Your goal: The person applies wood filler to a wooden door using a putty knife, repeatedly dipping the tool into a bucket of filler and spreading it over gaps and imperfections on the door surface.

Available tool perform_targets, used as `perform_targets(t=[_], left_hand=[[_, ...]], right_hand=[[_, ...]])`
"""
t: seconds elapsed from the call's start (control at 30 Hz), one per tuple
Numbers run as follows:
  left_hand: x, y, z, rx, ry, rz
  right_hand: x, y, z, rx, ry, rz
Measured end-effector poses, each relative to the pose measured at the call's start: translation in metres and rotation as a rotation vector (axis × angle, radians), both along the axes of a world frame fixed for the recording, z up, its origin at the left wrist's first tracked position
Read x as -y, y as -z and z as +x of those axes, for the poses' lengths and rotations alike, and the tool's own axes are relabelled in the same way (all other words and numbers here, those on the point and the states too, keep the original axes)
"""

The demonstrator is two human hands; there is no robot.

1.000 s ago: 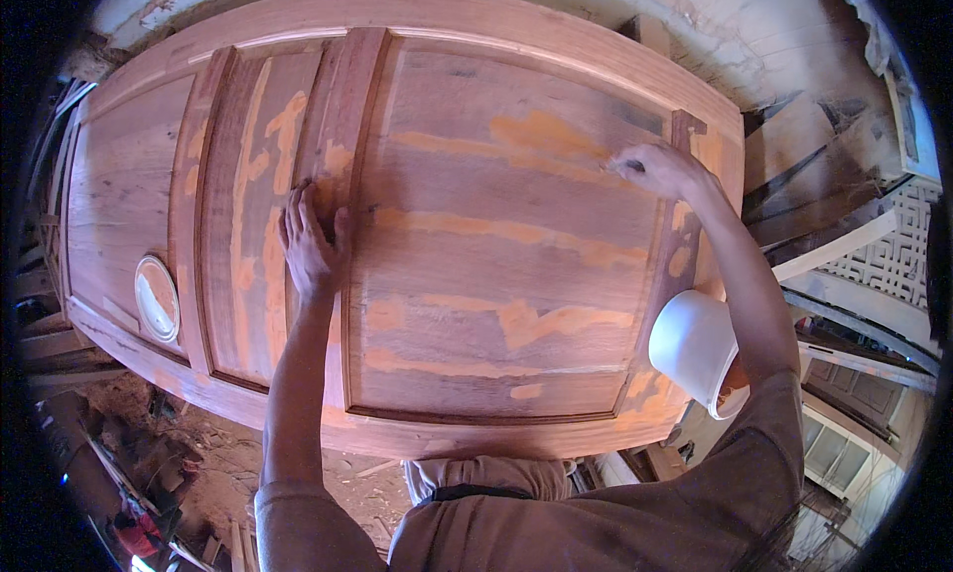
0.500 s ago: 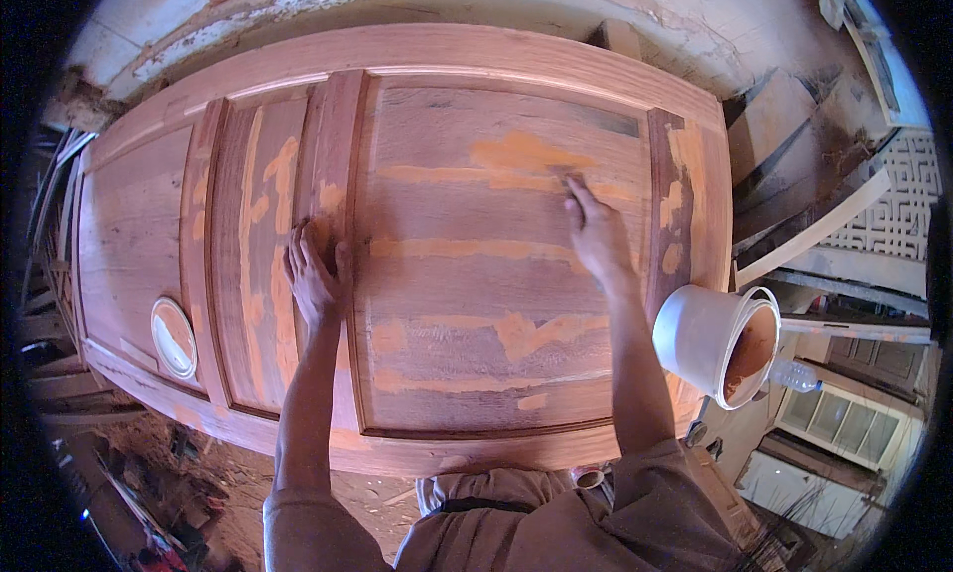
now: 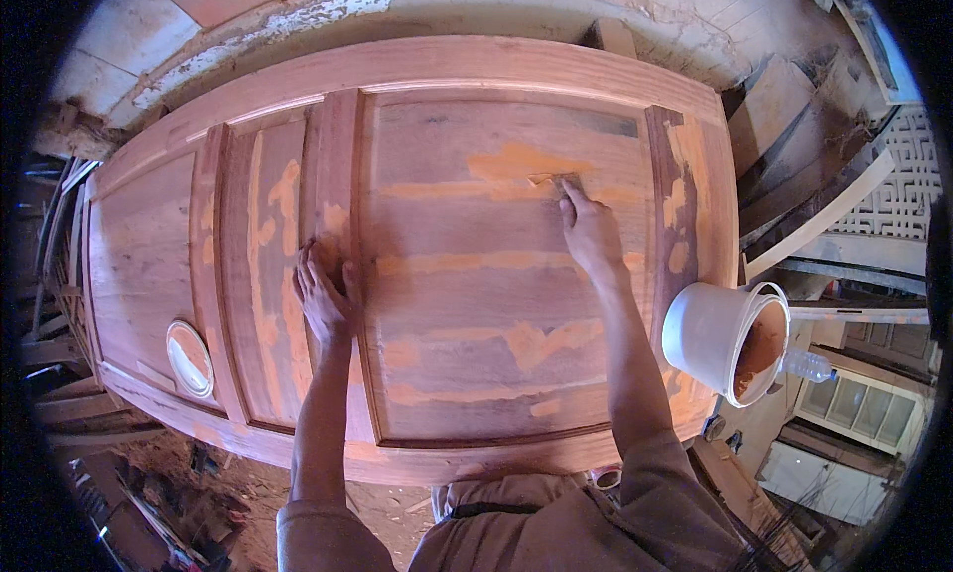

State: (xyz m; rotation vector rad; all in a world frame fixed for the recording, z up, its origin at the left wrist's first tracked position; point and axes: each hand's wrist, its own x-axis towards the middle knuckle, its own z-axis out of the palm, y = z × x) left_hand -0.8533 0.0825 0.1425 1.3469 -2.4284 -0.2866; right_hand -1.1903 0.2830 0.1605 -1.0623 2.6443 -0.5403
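A panelled wooden door (image 3: 457, 319) lies flat in front of me, streaked with orange filler (image 3: 521, 160). In my right hand (image 3: 594, 230) is a small putty knife (image 3: 548, 180), its blade against the upper part of the large right panel and coated in orange filler. Fingers are closed round its handle, most of which they hide. My left hand (image 3: 328, 294) rests on the upright divider left of that panel, fingers spread and holding nothing.
A white bucket (image 3: 700, 339) with brown-orange filler inside stands at the door's right end. Its round white lid (image 3: 189, 359) lies on the left panel. Beyond the right end are a clear plastic bottle (image 3: 809, 366) and wood offcuts (image 3: 779, 126). A wall (image 3: 476, 11) runs behind.
The view has shifted slightly. My right hand has moved a little down and left over the panel, and the blade shows clearly now. My left hand stays on the divider.
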Motion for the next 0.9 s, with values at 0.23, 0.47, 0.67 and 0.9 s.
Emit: perform_targets(t=[0.23, 0.47, 0.67, 0.9], left_hand=[[-0.001, 0.002, 0.006, 0.040, -0.034, -0.012], [-0.004, -0.007, -0.006, -0.023, -0.006, -0.002], [-0.002, 0.002, -0.001, 0.015, -0.008, -0.003], [-0.002, 0.006, 0.003, 0.060, -0.019, -0.032]], right_hand=[[-0.018, -0.009, -0.002, 0.029, -0.001, -0.026], [-0.037, 0.015, -0.008, -0.156, 0.067, -0.218], [-0.036, -0.005, -0.021, -0.069, 0.137, -0.032], [-0.027, -0.066, -0.035, 0.248, -0.050, 0.048]])
